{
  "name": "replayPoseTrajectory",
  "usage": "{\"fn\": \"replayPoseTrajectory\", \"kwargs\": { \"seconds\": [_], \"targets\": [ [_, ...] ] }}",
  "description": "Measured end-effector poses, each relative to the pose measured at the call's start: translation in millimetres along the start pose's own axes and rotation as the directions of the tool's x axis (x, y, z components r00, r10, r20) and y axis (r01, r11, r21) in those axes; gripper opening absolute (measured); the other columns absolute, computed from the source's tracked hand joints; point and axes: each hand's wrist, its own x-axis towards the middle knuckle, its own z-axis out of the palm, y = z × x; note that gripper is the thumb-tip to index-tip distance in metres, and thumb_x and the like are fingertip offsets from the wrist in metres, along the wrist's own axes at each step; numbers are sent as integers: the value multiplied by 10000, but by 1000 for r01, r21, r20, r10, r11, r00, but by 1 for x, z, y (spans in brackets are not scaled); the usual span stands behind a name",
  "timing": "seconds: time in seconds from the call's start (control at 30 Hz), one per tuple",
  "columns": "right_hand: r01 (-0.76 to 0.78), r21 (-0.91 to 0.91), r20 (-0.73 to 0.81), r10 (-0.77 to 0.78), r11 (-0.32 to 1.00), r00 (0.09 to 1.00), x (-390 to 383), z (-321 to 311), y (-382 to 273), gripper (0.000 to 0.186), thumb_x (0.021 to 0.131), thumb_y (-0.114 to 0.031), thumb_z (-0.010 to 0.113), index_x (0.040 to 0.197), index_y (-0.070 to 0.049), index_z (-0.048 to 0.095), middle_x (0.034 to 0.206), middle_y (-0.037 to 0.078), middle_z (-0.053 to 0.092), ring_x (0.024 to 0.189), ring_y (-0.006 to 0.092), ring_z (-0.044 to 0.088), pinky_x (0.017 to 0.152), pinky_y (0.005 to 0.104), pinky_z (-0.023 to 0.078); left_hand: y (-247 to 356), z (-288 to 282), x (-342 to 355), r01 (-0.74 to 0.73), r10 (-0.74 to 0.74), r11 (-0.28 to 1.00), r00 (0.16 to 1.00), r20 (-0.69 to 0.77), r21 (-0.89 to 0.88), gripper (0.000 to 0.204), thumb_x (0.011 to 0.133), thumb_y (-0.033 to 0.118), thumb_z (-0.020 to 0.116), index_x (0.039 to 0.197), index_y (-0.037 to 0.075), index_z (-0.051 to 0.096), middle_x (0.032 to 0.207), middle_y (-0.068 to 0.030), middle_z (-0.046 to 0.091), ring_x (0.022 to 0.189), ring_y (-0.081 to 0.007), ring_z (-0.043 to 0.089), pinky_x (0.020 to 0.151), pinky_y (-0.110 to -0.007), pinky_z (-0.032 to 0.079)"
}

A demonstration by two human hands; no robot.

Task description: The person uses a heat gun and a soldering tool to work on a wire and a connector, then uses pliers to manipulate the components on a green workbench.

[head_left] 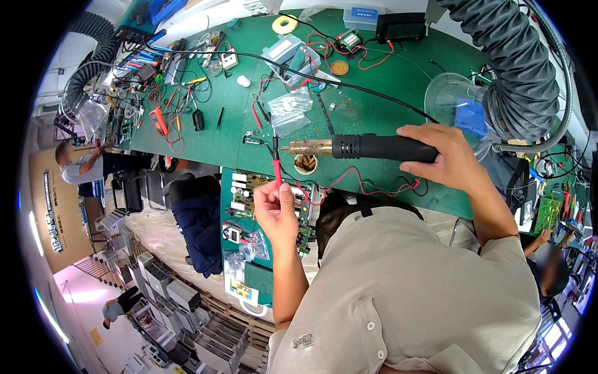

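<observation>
My right hand (446, 156) is closed around the black handle of a hot air gun (383, 148), held level above the bench. Its metal nozzle points left at the upper end of a red test probe (277, 169). Between the fingertips of my left hand (276, 212) that probe is pinched upright. A black sleeve (275, 146) covers its upper end, close to the nozzle; whether they touch I cannot tell. Just below the nozzle stands a small cup (305, 164) with brown pieces inside. Beyond the probe lies a clear plastic bag (291, 111).
On the green bench (367, 103) are an open plastic box (289, 57), an orange multimeter (159, 121) and tangled red and black leads. A fume hose (520, 81) with a clear hood stands at right. Circuit boards (244, 194) lie by my left forearm. Other people are farther off.
</observation>
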Motion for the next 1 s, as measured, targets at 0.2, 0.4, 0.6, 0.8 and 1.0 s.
{"fn": "replayPoseTrajectory", "kwargs": {
  "seconds": [0.2, 0.4, 0.6, 0.8, 1.0],
  "targets": [
    [-5, -7, -4, 5, 1000, 1000, 0, 0, 0, 519, 674, -173, 833, 1134, -23, 647, 918, 139, 684, 751, 297, 645, 657, 343, 506, -1, 0, -1, 1, -1, 1000, 1000, -4, 8, 176, 944, 102, 638, 1030, 3, 519, 731, 0, 584, 618, -34, 502, 562, -186, 405],
    [-10, -13, 3, 10, 1000, 1000, 0, -1, 0, 515, 674, -166, 830, 1134, -23, 648, 921, 139, 683, 756, 294, 647, 659, 341, 507, -1, 0, -1, 3, -3, 1000, 1000, -7, 8, 177, 944, 104, 638, 1029, 2, 520, 731, -5, 587, 616, -37, 509, 560, -186, 411],
    [-24, -8, 10, 24, 1000, 1000, 0, -2, -1, 513, 678, -160, 829, 1139, -23, 648, 926, 139, 684, 760, 285, 648, 659, 338, 507, 0, 2, -1, 5, -5, 1000, 1000, -8, 10, 179, 944, 108, 639, 1028, 3, 522, 726, -4, 587, 613, -37, 510, 560, -186, 409],
    [-9, -6, -20, 9, 1000, 1000, 1, -2, -2, 489, 703, -207, 823, 1127, -37, 649, 862, 131, 674, 742, 311, 646, 648, 369, 519, 2, 3, -1, 10, -10, 1000, 1000, -11, 7, 182, 943, 112, 642, 1027, 4, 522, 724, -1, 587, 612, -35, 505, 559, -186, 401],
    [-3, -3, -27, 3, 1000, 1000, 2, -2, -2, 488, 701, -206, 825, 1123, -33, 651, 869, 134, 676, 746, 312, 649, 651, 367, 523, 2, 4, -1, 15, -15, 1000, 1000, -13, -3, 185, 943, 111, 642, 1031, 6, 519, 725, 1, 587, 613, -33, 501, 559, -185, 398]
  ]
}}
